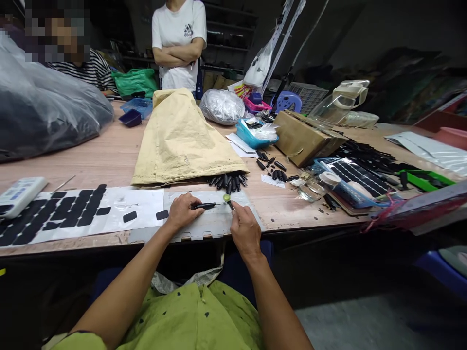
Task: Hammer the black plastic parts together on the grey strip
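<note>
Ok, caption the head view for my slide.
Left hand holding a black rod, right hand beside a yellow-green disc.

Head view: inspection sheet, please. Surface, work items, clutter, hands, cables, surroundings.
Surface: wood-toned table; grey sheet at the near edge.
Job's things: slim black piece; green-ended dark piece; black parts at the mouth of the beige sack.
Clutter: cardboard box; blue tub.
Hands: left hand grips slim black piece, right hand green-ended dark piece.
Cables: pale cord-like strand, upper right; type unclear.
Surroundings: white-shirted person, arms folded, across the table.
</note>
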